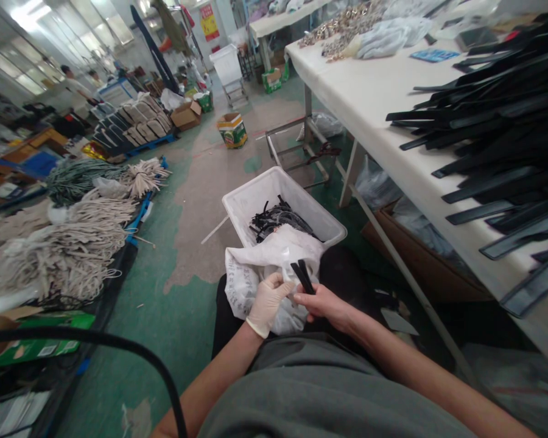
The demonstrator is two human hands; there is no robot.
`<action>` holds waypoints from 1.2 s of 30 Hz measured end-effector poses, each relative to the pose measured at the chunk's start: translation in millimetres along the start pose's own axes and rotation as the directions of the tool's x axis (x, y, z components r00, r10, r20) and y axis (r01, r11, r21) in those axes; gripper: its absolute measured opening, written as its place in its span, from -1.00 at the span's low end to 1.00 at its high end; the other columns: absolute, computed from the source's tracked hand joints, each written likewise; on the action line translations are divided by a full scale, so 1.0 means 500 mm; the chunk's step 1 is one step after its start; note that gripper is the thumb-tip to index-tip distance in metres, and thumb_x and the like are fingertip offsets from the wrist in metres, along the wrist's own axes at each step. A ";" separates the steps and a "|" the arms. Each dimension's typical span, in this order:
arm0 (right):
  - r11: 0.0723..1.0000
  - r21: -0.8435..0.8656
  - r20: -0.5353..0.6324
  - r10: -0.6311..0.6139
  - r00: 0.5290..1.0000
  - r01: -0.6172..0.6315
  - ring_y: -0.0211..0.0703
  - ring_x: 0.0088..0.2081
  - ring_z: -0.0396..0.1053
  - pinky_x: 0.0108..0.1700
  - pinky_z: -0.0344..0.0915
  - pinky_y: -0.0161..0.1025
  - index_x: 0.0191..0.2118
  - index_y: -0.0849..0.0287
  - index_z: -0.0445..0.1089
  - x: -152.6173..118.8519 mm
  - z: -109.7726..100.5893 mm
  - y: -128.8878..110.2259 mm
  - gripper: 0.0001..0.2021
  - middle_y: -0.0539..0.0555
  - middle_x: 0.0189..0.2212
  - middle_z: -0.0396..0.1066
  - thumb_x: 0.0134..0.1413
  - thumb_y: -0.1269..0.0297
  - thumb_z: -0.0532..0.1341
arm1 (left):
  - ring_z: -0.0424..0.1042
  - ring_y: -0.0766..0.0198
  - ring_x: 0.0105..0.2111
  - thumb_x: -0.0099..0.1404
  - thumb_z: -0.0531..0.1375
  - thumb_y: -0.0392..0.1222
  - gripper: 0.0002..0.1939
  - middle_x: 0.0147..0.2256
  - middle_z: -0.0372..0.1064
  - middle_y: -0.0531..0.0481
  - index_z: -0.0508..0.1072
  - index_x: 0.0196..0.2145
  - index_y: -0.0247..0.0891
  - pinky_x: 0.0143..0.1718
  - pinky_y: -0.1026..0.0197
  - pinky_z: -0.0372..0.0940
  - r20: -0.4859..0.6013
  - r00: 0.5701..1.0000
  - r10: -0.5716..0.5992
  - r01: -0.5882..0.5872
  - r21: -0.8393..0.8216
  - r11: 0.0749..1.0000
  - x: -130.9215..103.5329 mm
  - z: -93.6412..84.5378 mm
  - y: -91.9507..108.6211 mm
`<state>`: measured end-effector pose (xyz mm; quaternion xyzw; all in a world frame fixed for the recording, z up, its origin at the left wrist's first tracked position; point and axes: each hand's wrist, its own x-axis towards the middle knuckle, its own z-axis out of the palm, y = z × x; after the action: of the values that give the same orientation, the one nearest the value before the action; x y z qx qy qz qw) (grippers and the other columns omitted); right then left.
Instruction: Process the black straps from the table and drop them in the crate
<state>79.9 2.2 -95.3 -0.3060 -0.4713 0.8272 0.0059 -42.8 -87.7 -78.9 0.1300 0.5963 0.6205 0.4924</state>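
Note:
My left hand point(268, 299), in a pale glove, is closed at the edge of a white plastic bag point(242, 283) on my lap; what its fingertips pinch is too small to make out. Bare and close beside it, my right hand point(322, 302) grips black strips point(304, 277) that stick up from the fingers. Just beyond the bag stands a white plastic bin point(251, 193) with a heap of black strips point(278, 218) inside. Part of the bag lies over the bin's near rim.
On the right, a white table point(342, 85) bears a big pile of long black straps point(497, 128), white gloves point(388, 39) and metal pieces point(347, 30). Bundles of beige cord point(73, 243) lie on the left. A cardboard box point(232, 131) stands on the floor ahead. A black cable point(119, 342) curves across the lower left.

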 end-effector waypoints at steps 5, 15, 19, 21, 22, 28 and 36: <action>0.998 0.051 -0.005 -0.021 1.000 0.021 -0.40 -0.61 0.09 -0.59 0.22 -0.38 -0.45 0.18 0.26 -0.002 0.006 0.009 -0.58 -0.14 -0.62 0.19 -0.34 0.08 0.45 | 0.31 0.42 -0.53 -0.11 0.45 -0.06 -0.63 -0.55 0.36 0.09 0.40 -0.50 -0.34 -0.47 0.36 0.17 -0.024 1.000 0.019 -0.018 0.048 0.999 -0.002 0.003 0.004; 0.986 0.105 -0.196 -0.106 0.975 0.129 -0.36 -0.67 0.13 -0.61 0.10 -0.38 -0.39 0.17 0.27 -0.014 -0.020 -0.014 -0.57 -0.14 -0.72 0.24 -0.24 -0.03 0.39 | 0.29 0.51 -0.58 0.00 0.41 -0.31 -0.62 -0.51 0.34 0.19 0.44 -0.20 -0.23 -0.36 0.34 0.31 -0.096 0.936 -0.339 0.250 -0.497 0.831 0.017 -0.038 -0.019; 0.988 -0.015 -0.201 -0.153 0.968 0.153 -0.39 -0.69 0.12 -0.60 0.08 -0.37 -0.42 0.19 0.31 -0.016 -0.023 -0.010 -0.61 -0.15 -0.71 0.21 -0.22 -0.01 0.37 | 0.47 0.27 -0.34 0.17 0.26 0.14 -0.57 -0.33 0.46 -0.03 0.46 -0.20 -0.28 -0.28 0.21 0.35 0.104 0.879 -0.466 0.464 -0.418 0.781 0.001 -0.038 -0.024; 0.982 -0.091 -0.199 -0.178 0.964 0.163 -0.39 -0.68 0.13 -0.61 0.08 -0.37 -0.45 0.19 0.31 -0.014 -0.017 -0.003 -0.64 -0.14 -0.69 0.22 -0.21 0.01 0.36 | 0.47 0.16 -0.24 0.13 0.21 0.28 -0.42 -0.24 0.47 -0.13 0.47 -0.16 -0.31 -0.26 0.19 0.34 0.268 0.848 -0.457 0.523 -0.282 0.805 -0.009 -0.023 -0.041; 0.978 -0.119 -0.202 -0.191 0.960 0.170 -0.39 -0.68 0.13 -0.61 0.08 -0.37 -0.47 0.18 0.31 -0.013 -0.015 0.000 -0.66 -0.14 -0.68 0.22 -0.21 0.02 0.35 | 0.47 0.15 -0.22 0.11 0.23 0.28 -0.40 -0.22 0.47 -0.15 0.47 -0.13 -0.30 -0.25 0.20 0.32 0.293 0.859 -0.421 0.489 -0.223 0.843 -0.012 -0.016 -0.050; 0.973 -0.154 -0.278 -0.209 0.937 0.172 -0.35 -0.69 0.14 -0.63 0.06 -0.36 -0.36 0.21 0.38 -0.011 -0.012 0.001 -0.67 -0.13 -0.73 0.22 -0.14 0.03 0.29 | 0.44 0.11 -0.25 0.13 0.18 0.32 -0.41 -0.28 0.48 -0.20 0.52 -0.24 -0.33 -0.14 0.11 0.25 0.336 0.845 -0.416 0.397 0.129 0.909 -0.024 0.001 -0.081; 0.977 -0.122 -0.194 -0.194 0.962 0.173 -0.32 -0.68 0.14 -0.60 0.10 -0.35 0.01 0.32 0.34 -0.017 -0.016 0.004 -0.45 -0.15 -0.75 0.22 -0.06 0.05 0.24 | 0.39 0.24 -0.36 0.14 0.26 0.13 -0.60 -0.40 0.43 -0.06 0.49 -0.40 -0.33 -0.16 0.17 0.26 0.256 0.957 -0.133 0.105 0.121 0.987 -0.007 0.010 -0.069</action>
<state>91.3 4.9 -95.4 -0.3444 -0.5368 0.7616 0.1151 -21.6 -94.0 -106.3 0.2013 0.5644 0.5344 0.5961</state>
